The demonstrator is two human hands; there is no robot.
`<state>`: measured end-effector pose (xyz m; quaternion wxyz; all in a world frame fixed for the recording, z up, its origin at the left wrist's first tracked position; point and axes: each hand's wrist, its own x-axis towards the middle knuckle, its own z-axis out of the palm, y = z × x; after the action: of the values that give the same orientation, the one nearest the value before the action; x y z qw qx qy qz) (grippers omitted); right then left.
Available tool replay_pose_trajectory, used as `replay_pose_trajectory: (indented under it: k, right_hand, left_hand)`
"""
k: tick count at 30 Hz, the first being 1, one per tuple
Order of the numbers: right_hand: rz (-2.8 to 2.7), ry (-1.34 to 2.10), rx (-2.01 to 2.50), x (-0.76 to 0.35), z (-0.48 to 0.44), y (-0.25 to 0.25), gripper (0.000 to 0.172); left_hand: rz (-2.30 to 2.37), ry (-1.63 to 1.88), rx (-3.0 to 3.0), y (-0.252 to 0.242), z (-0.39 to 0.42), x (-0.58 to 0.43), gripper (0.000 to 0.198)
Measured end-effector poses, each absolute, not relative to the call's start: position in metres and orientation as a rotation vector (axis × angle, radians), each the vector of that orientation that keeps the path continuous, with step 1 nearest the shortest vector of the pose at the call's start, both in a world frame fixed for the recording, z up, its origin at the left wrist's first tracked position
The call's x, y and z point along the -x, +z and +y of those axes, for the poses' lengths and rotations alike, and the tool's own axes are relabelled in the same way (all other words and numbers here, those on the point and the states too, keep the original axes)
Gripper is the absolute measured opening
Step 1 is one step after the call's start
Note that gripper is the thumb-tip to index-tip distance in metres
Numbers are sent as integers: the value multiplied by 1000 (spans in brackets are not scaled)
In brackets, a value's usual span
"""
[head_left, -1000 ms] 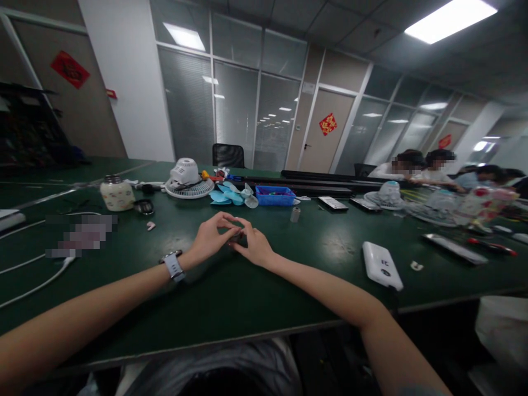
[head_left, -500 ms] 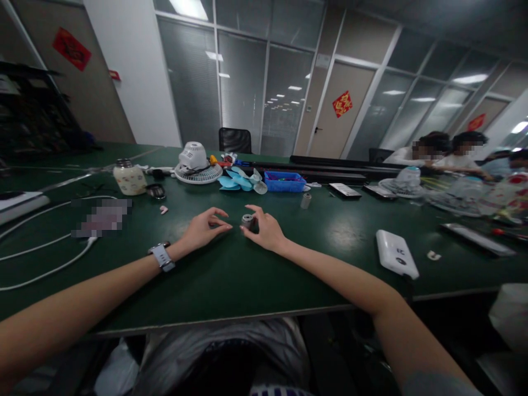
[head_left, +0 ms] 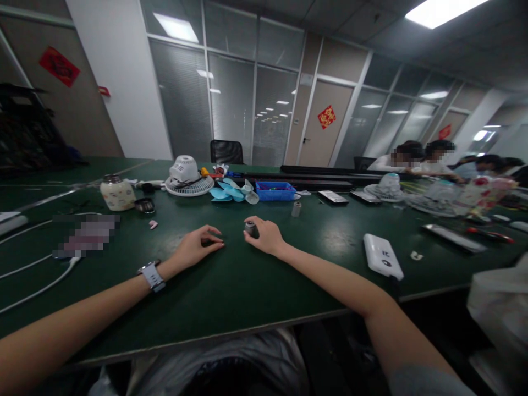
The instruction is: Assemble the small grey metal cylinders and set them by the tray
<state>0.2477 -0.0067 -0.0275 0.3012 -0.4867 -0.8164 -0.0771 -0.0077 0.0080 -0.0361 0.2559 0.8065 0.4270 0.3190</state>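
Note:
My right hand has its thumb and fingers curled round a small grey metal cylinder with a dark top, which stands upright on the green table. My fingers partly cover its right side. To the left of it, my left hand rests on the table, empty, thumb and fingers apart; a watch is on that wrist. A second small metal cylinder stands beyond my right hand.
Behind my hands are a white fan housing, blue fan blades and a blue tray. A patterned bottle and cables stand left. A white power bank lies right. People sit at the far right.
My right index finger has come down and closed on the metal cylinder. My left hand has drawn a little away to the left. The camera view has tilted slightly upward.

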Motion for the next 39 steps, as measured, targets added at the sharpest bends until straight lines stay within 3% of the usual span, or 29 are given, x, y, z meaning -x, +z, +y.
replay_pose_trajectory:
  k: [9,18,22,27,33,39]
  right_hand:
    - [-1767,-350,1894,-332,51,-29,40]
    - [-1801,-483,1810,-310,37,-22,60]
    - [-2104,-226,1444,-251,8,-24,49]
    - [-2323,142,1246,-198,-2,-28,49]
    - [-2373,132,1175,-192,-2,-30,28]
    - [-1992,-108,1495,-260,22,-3,29]
  left_hand:
    - [1155,845,-2148,-35,10,10,50]
    - [1166,878,-2025,-33,9,10,57]
    - [1261,1093,-1703,-35,15,10,56]
    - [1336,1241,-1604,-36,18,11,56]
    - [1393,1144,-1718,-36,15,11,58]
    - [1397,1122,-1734,-30,11,11,57]
